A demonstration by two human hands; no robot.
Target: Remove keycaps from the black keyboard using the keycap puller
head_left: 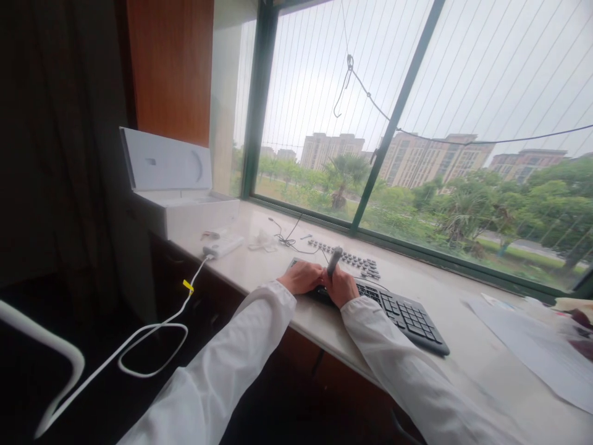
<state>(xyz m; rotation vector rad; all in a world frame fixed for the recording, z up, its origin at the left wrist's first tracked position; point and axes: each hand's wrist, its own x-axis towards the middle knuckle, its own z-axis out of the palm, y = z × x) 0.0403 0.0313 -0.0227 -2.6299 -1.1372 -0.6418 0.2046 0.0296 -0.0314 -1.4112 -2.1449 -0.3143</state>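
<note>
Head view | right hand (341, 288) grip closed round a dark tool (334, 261), tip down on the keyboard's (407, 315) left end, mid-desk (463, 346) | left hand (302, 277) presses flat beside it, steadying the board | loose keycaps (352, 256) lined up just beyond.

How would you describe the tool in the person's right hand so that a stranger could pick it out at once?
Start at the big window and drop to the pale sill below it, where a black keyboard lies. Over its left end, the right hand holds a short dark grey tool, the only thing standing up above the flat keys.
</note>
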